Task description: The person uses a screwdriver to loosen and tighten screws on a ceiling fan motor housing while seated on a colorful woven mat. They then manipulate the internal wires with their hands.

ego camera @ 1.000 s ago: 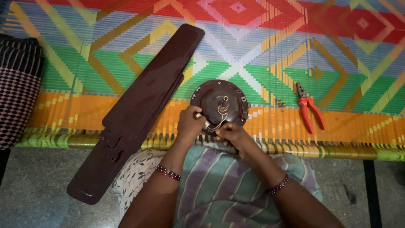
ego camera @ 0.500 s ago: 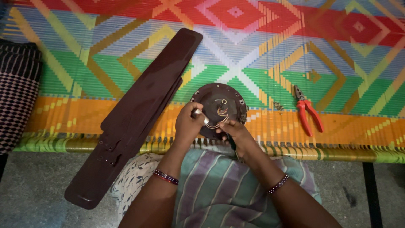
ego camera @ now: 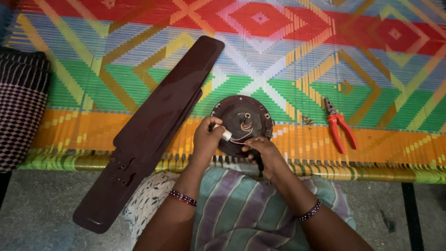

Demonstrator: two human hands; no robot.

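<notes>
A round dark brown fan motor housing (ego camera: 241, 116) lies on a bright woven mat (ego camera: 288, 60), thin wires showing at its centre. My left hand (ego camera: 206, 139) rests on the housing's left side, fingers closed on a small white cylinder (ego camera: 226, 135). My right hand (ego camera: 260, 151) grips the housing's near edge, fingers curled around something dark that I cannot make out.
Stacked dark brown fan blades (ego camera: 148, 130) lie diagonally at the left, their ends hanging past the cot's edge. Red-handled pliers (ego camera: 340, 130) and a few small screws (ego camera: 307, 121) sit to the right. A checked dark cloth (ego camera: 21, 107) lies at the far left.
My left hand has moved from the housing's near edge up onto its left side with the white piece. The view has drifted slightly.
</notes>
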